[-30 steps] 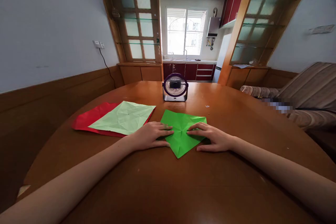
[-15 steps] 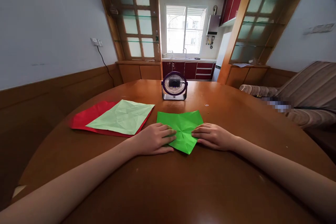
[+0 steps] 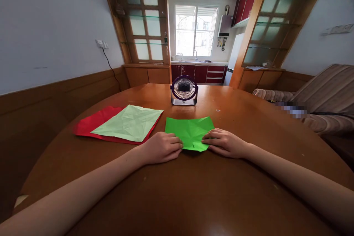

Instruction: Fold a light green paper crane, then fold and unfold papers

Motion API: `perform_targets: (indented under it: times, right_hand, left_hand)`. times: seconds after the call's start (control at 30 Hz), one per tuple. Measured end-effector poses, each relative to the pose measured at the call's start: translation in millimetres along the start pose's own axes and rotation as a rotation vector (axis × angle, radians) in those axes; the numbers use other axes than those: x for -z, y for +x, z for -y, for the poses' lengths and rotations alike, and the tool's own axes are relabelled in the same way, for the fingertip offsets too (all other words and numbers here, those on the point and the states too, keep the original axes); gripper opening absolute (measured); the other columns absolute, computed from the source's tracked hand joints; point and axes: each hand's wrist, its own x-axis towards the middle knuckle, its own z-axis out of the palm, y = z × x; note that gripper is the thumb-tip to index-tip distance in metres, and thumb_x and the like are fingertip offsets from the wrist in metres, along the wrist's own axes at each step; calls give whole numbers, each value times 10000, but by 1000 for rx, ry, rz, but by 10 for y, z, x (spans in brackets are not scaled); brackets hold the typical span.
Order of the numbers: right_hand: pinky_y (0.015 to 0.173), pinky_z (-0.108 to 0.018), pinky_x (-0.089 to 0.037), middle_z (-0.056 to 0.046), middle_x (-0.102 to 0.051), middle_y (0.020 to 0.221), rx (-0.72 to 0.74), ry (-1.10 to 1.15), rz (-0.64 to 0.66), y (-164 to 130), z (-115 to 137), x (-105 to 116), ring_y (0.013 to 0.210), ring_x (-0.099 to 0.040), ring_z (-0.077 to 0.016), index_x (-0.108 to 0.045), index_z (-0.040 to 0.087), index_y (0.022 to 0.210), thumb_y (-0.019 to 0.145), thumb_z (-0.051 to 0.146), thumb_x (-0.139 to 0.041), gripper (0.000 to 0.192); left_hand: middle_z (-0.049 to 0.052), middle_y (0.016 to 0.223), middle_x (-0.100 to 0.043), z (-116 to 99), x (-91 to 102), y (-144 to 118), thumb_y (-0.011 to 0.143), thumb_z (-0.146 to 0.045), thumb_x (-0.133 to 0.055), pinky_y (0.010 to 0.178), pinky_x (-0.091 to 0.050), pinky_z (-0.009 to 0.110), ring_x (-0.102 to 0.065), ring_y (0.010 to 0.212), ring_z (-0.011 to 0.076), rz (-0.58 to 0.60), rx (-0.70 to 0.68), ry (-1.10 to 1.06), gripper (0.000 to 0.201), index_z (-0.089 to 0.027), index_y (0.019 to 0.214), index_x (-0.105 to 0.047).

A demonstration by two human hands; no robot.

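Note:
A bright green sheet of creased paper (image 3: 188, 131) lies on the table between my hands, its near edge bent and slightly raised. My left hand (image 3: 164, 148) grips the paper's near left corner, thumb below and fingers curled over it. On the opposite side my right hand (image 3: 225, 142) pinches the right edge, fingertips resting on top of the sheet. Both hands partly cover the paper's sides. Left of them, a pale green creased sheet (image 3: 129, 123) rests on top of red paper (image 3: 95, 121).
A small dark purple fan (image 3: 184, 88) stands on the round wooden table (image 3: 193, 195) beyond the paper. To the right is a striped sofa (image 3: 326, 88). A cable (image 3: 110, 64) hangs from a wall socket at the left.
The green paper's pointed near corner no longer shows; its near edge is now bent and straighter. My left fingers have curled in and shifted slightly left. My right hand is nearly still.

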Motion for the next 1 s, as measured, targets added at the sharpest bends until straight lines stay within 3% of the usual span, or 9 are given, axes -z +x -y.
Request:
perform_targets:
  times: [0.1, 0.2, 0.27, 0.53, 0.77, 1.0]
  right_hand:
    - [862, -381, -494, -118, -670, 1052, 13, -3, -33, -1, -11, -11, 977, -605, -205, -625, 176, 1172, 959, 252, -447, 288]
    - [888, -399, -476, -110, -673, 1074, 62, -61, -37, -1, -1, -8, 1016, -594, -214, -626, 179, 1166, 955, 249, -450, 284]
    - [904, -421, -462, -113, -666, 1100, 83, -134, -31, -1, 14, -1, 1031, -587, -226, -634, 174, 1148, 952, 252, -451, 279]
    - [806, -367, -499, -120, -656, 993, 86, -158, 16, -9, -10, -1, 915, -600, -207, -609, 155, 1192, 970, 274, -413, 319]
    - [792, -355, -498, -102, -657, 935, 58, -120, -23, -33, -67, 2, 864, -607, -193, -650, 170, 1124, 963, 290, -440, 290]
    - [731, -333, -482, -100, -660, 936, 147, -127, -47, 21, 77, -9, 829, -594, -188, -633, 162, 1144, 953, 263, -458, 278]
  left_hand:
    - [59, 978, -717, -15, 17, 11, 948, -260, -432, 665, -491, 265, -642, 781, 160, 47, 50, -53, 261, -175, 1033, -663]
    - [78, 1236, -644, -37, 12, 24, 937, -244, -430, 763, -505, 318, -633, 899, 194, 93, 75, -54, 318, -180, 1187, -616]
    - [76, 1298, -608, -46, 4, 32, 934, -229, -424, 812, -502, 352, -613, 943, 215, 119, 82, -71, 367, -172, 1264, -575]
    - [84, 1248, -639, -42, -8, 43, 939, -210, -416, 881, -481, 384, -576, 999, 226, 120, 85, -165, 384, -174, 1291, -565]
    - [66, 1187, -677, -78, -40, 36, 939, -218, -439, 753, -504, 342, -614, 844, 203, 63, 61, -61, 321, -145, 1184, -633]
    - [68, 1134, -701, -143, -14, 62, 956, -284, -419, 646, -495, 294, -635, 756, 178, 34, 33, 77, 330, -140, 1125, -664]
